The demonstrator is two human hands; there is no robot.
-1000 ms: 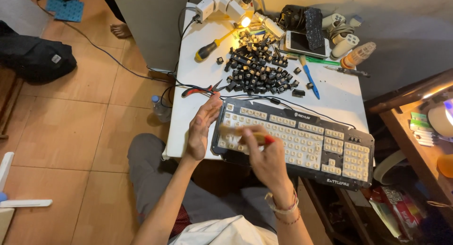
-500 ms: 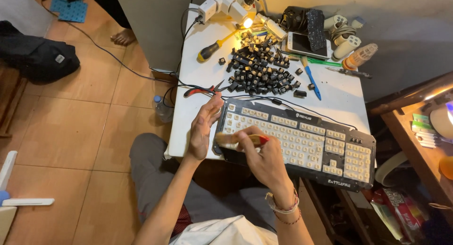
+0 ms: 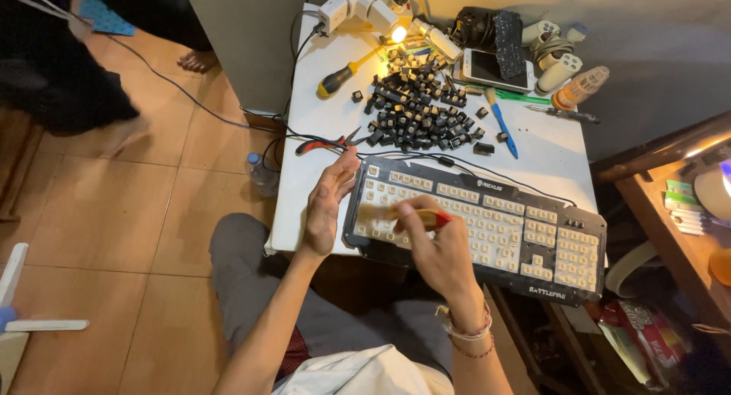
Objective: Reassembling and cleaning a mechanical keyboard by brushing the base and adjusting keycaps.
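Head view looks down on a small white surface (image 3: 320, 174) where we are brushing a black computer keyboard with its keycaps stripped, pale switch stems showing (image 3: 487, 227). The keyboard lies along the near edge of the surface, its right end overhanging the near right corner.

Our right hand (image 3: 438, 250) is over the keyboard's left half, fingers pressed together in a pinch on a small brush with a wooden-coloured handle and a red band (image 3: 415, 215); the bristle end points toward the keyboard's left end. Our left hand (image 3: 327, 201) rests at the keyboard's left end, fingers loosely spread and upright against the frame, holding nothing, only steadying it.

Beyond the keyboard, mid-surface, sits a heap of loose black keycaps (image 3: 415, 109). Red-handled pliers (image 3: 329, 143) lie near the left edge, a yellow-and-black screwdriver (image 3: 346, 71) toward the far left corner, and a blue-handled brush (image 3: 501, 125) to the right of the heap.

To do this well, in our judgement, we should keep the left hand braced so the overhanging keyboard does not swing, work the bristles row by row between the stems in short strokes, and sweep dust toward the near edge rather than into the keycap heap.
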